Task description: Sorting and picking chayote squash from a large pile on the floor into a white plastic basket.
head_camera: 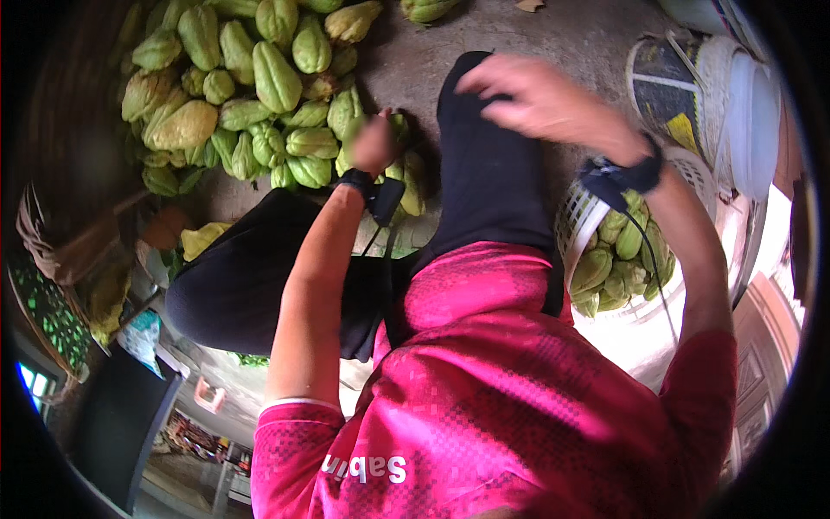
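Observation:
A large pile of green chayotes (275,78) lies on the concrete floor before me, some of them yellowed. My left hand (371,144) is at the pile's right edge among the chayotes. It is blurred, and whether its fingers grip a chayote cannot be told. Over my right knee hovers my right hand (535,97), smeared by motion, its fingers apart and holding nothing visible. Below the right forearm, at my right side, a white plastic basket (574,211) contains several chayotes (622,259). Each wrist wears a black strap with a small device and cable.
A black and white container (668,87) and a translucent plastic tub (752,123) stand beyond the basket. One chayote (428,9) lies apart at the top. Yellow cloth or plastic (202,240) is beside my left knee. A wooden door (758,363) shows at right.

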### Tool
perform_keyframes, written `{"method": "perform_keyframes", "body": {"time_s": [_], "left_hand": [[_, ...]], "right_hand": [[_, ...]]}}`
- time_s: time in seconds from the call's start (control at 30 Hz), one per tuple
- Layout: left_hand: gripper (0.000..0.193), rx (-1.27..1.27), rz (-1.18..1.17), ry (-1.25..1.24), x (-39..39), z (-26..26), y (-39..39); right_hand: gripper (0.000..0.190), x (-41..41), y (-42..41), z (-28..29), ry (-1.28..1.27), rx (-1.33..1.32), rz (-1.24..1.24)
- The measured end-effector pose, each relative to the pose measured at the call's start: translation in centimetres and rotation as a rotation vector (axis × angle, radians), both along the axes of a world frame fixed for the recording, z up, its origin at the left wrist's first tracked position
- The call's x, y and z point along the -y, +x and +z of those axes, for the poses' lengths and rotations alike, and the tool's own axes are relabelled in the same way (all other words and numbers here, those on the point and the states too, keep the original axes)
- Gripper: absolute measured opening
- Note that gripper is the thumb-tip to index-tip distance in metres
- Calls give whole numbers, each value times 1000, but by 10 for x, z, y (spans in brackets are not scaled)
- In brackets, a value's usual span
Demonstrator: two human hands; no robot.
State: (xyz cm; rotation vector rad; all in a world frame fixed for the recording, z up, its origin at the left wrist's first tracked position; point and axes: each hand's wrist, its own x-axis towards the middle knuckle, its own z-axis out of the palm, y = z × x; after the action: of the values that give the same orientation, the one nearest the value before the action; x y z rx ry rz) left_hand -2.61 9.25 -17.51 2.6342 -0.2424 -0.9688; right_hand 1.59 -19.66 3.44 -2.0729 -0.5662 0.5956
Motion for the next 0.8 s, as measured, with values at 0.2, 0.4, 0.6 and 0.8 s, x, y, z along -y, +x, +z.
{"method": "perform_keyframes", "body": {"time_s": [0.2,0.4,0.6,0.8], "left_hand": [[71,218,194,-326,-22,26,13],[65,100,331,-339,-70,138,44],[50,-543,704,-292,-137,130,-53],[81,-672,500,-232,-92,69,-108]], "right_hand": [[24,-127,3,-62,-148,81,870],[23,-164,5,-107,-305,85,939],[31,-207,-25,-156,-464,160,1194],[54,-200,-27,-189,-466,159,1244]]}}
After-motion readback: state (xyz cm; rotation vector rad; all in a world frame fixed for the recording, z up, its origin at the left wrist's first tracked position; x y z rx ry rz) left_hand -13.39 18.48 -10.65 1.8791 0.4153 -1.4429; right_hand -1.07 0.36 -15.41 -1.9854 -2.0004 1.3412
